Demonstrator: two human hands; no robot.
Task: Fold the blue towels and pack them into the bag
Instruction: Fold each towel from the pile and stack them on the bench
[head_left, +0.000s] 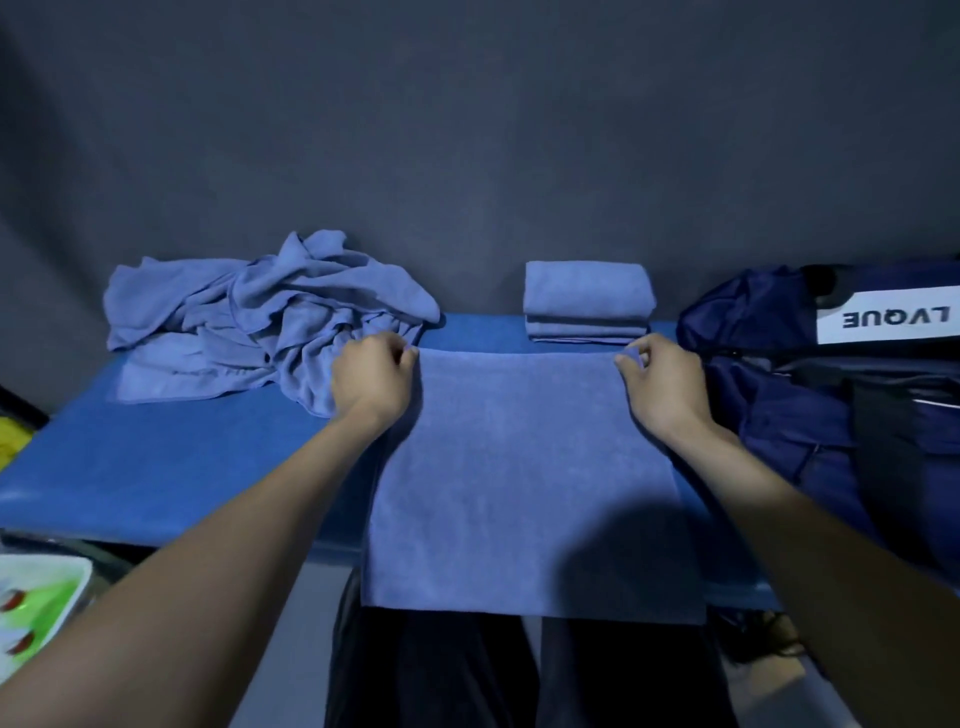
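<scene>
A blue towel (524, 467) lies spread flat on the blue table (156, 467), and its near edge hangs over the table's front. My left hand (371, 379) pinches the towel's far left corner. My right hand (662, 387) pinches its far right corner. Behind the right hand sits a stack of folded blue towels (587, 301). A heap of crumpled blue towels (249, 322) lies at the back left. The dark navy bag (831, 405), with a white label reading LVQUE, rests at the table's right end.
A dark grey backdrop (467, 156) rises right behind the table. A white and green object (36, 608) sits low at the left, and something yellow (10, 441) shows at the left edge. My dark trousers (441, 675) are below the table's front.
</scene>
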